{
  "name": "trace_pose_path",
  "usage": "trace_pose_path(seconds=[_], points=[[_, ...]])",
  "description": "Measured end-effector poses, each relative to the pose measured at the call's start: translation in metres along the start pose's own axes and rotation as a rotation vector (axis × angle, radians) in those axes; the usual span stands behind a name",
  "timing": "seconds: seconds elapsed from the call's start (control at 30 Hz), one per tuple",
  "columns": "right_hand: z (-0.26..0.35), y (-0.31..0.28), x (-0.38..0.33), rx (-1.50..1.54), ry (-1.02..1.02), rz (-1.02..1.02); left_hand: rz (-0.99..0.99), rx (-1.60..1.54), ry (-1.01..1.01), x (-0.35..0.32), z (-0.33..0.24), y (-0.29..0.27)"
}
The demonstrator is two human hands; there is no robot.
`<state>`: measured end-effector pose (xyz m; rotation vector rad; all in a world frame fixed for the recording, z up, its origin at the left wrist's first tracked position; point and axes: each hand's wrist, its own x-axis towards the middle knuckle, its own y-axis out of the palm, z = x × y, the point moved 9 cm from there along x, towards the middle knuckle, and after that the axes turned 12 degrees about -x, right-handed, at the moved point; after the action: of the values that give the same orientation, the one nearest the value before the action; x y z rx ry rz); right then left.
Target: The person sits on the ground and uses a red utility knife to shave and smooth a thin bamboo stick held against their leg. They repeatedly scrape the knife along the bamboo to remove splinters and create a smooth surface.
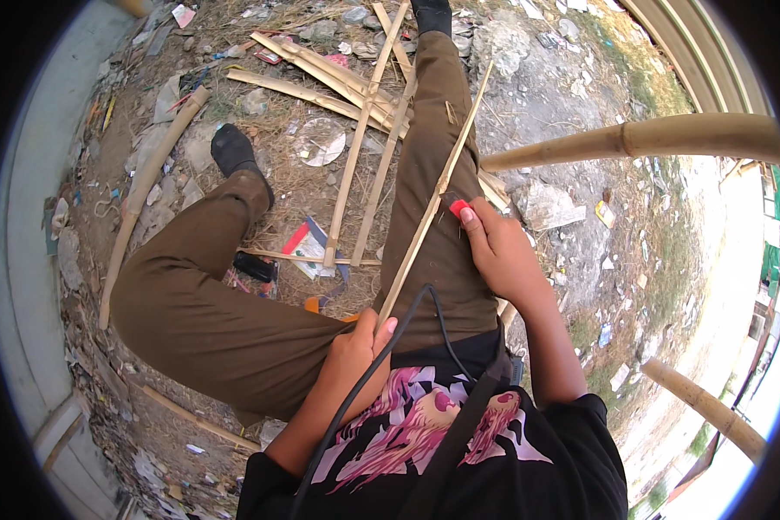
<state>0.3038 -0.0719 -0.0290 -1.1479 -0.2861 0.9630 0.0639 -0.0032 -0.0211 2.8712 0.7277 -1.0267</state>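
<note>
A thin bamboo strip (418, 236) slants across my right thigh, its far end pointing up and away past the knee. My left hand (355, 355) is closed around the strip's near end, close to my waist. In my right hand (498, 251) is a red-handled knife (459, 208), with the thumb pressed on the handle. Its short dark blade lies against the strip, where a frayed bit of bamboo stands up. Most of the handle is hidden inside the fist.
Split bamboo strips (355, 173) lie crossed on the littered ground between my legs. Thick bamboo poles (650, 137) extend on the right, and another pole (152, 169) lies at left. A dark object (255, 266) rests near my left leg. A cable (368, 373) hangs over my lap.
</note>
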Motion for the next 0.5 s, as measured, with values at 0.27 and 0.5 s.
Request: trace_pose_path(seconds=[0.27,0.5], points=[[0.010,-0.002,0.001,-0.145,-0.016,-0.025,-0.005,0.048,-0.003,-0.001,0.002,0.000],[0.020,-0.004,-0.003,-0.246,0.023,-0.120,-0.050,0.189,0.030,-0.003,-0.001,0.001]])
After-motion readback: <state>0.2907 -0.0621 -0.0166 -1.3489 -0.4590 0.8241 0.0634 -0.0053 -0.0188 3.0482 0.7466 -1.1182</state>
